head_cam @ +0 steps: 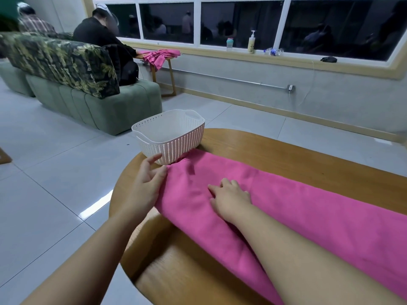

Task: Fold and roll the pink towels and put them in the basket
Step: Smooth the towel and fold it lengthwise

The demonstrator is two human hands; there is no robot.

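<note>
1. We see the left hand relaxed, fingers spread, touching the pink towel's end at 9 o'clock.
2. The right hand rests flat on the towel, fingers loosely extended.
3. The towel lies folded lengthwise across the round wooden table.
4. The white basket sits at the table's 11 o'clock edge, touching the towel; tiled floor lies beyond.

Green sofa, 1 pump bottle, perhaps soap, on windowsill.

The rounded wooden table carries a white basket and a long pink towel, apparently touching.
</note>
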